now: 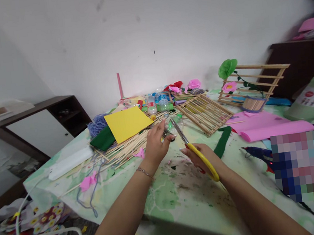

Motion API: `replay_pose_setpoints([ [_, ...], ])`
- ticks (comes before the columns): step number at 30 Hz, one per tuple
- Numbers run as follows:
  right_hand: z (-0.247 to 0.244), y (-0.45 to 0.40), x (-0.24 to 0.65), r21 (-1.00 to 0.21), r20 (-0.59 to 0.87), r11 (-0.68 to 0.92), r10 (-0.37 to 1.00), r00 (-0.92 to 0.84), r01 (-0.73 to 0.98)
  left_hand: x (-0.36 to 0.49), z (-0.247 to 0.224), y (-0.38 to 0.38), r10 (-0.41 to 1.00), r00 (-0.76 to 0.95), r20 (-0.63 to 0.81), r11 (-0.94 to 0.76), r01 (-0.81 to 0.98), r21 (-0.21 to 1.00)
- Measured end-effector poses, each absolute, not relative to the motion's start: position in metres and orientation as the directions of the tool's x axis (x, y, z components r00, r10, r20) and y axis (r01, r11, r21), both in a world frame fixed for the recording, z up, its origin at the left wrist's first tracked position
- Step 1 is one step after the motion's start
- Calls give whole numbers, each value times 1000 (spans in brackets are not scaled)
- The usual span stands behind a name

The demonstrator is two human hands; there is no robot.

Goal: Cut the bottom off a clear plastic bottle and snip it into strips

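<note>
Right hand [203, 159]: grip closed round yellow-handled scissors [193, 147], blades toward eleven o'clock. Left hand [156, 142]: beside the blades, fingers curved; whether its grip is clenched or released, cannot tell. Bench [161, 197]: green-and-white cover; glue gun [257, 152], three o'clock; stick lattice [205, 113], two; yellow sheet [129, 123], ten. Room: cabinet [37, 136], nine; pale wall [146, 31], twelve. Obscured: small items behind left fingers; pixelated patch, four o'clock.
</note>
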State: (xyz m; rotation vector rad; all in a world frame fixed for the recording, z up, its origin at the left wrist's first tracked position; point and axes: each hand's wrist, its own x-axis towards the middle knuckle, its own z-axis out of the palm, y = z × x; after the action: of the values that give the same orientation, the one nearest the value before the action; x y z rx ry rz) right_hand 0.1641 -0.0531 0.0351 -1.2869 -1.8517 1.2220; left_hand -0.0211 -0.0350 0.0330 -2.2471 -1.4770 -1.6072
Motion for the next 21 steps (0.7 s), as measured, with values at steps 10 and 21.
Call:
replay_pose_setpoints([
  [10, 29, -48, 161, -909, -3, 125, 952, -307, 398, -16, 28, -34, 721, -39, 692, -521, 628, 578],
  [21, 18, -38, 166, -942, 150, 148, 989, -15, 300, 59, 9, -76, 946, 299, 123, -174, 150, 973],
])
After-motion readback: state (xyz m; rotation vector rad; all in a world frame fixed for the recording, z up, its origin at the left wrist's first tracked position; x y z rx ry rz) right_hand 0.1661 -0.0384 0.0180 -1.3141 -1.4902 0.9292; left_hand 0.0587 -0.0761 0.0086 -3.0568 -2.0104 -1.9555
